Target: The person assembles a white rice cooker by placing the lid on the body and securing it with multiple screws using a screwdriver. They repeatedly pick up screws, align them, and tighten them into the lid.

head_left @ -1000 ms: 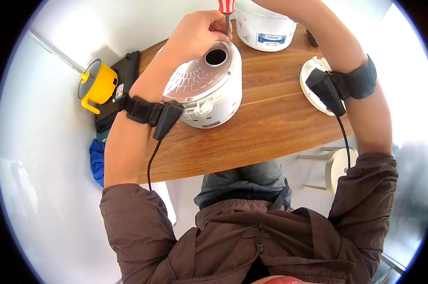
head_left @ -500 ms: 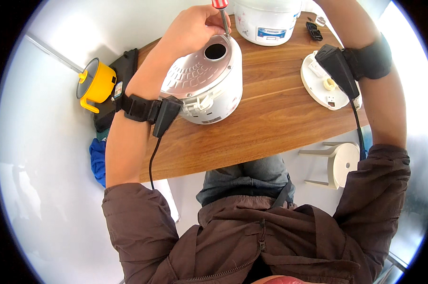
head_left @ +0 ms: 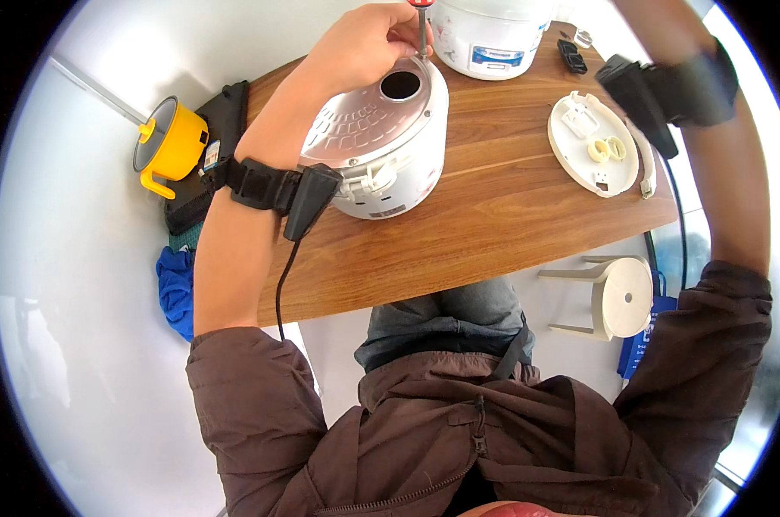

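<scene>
Overhead view of a seated person working on an upturned white rice cooker (head_left: 381,146) near the far left of the wooden surface (head_left: 493,215). The left hand (head_left: 364,39) is closed around the shaft of a red-handled screwdriver (head_left: 422,21), whose tip meets the cooker's metal base beside its round opening (head_left: 400,84). Compared with a second earlier, the view has tipped so the cooker sits lower in frame, and the right forearm has risen; the right hand lies beyond the top edge, so its state cannot be told. Grip and tool position are unchanged, suggesting a screw is still being worked. A detached white lid panel (head_left: 592,146) lies to the right.
</scene>
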{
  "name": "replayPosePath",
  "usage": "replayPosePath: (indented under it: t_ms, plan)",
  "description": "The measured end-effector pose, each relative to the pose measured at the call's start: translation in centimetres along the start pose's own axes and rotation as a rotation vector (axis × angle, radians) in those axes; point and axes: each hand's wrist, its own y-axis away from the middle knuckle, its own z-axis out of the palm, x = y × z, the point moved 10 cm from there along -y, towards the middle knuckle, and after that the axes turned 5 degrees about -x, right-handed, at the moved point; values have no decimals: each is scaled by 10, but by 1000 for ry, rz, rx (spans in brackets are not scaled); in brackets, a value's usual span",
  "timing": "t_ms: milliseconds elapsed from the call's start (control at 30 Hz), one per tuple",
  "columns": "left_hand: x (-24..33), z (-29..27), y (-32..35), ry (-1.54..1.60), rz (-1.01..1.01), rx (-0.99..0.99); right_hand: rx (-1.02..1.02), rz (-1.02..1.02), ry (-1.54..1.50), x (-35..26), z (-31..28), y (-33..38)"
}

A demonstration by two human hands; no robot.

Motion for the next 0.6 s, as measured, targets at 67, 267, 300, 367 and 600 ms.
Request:
replayPosePath:
  t_ms: [67, 267, 300, 367, 600]
  plan:
    - [-6, 3, -1, 23, -39, -12, 3, -69, -2, -7, -1, 9]
    - [-8, 0, 8, 18, -45, 11, -357, 95, -94, 15, 19, -10]
    - [-6, 1, 8, 10, -44, 13, -318, 84, -97, 20, 21, -13]
    - [-3, 3, 6, -22, -22, -4, -234, -26, -6, 22, 21, -18]
    - [-3, 1, 8, -89, -54, 10, -370, -13, -40, 12, 18, -8]
